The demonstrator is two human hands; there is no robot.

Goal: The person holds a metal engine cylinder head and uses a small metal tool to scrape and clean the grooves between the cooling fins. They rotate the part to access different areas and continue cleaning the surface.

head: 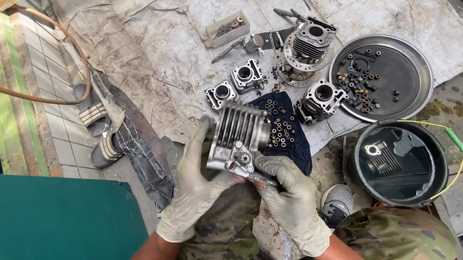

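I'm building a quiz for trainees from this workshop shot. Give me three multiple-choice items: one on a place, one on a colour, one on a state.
1. Where does the round metal tray of small parts lie?
A. on the green surface
B. on the ground sheet, beyond the black bucket
C. inside the bucket

2. What colour is the cloth under the small nuts?
A. dark blue
B. red
C. yellow

3. How is the finned cylinder head held?
A. lying untouched on the sheet
B. gripped by the gloved left hand, with the right hand putting a wrench to it
C. sunk in the bucket

Answers: 1 B, the tray sits on the sheet past the bucket. 2 A, the cloth is navy. 3 B, both gloved hands are on it.
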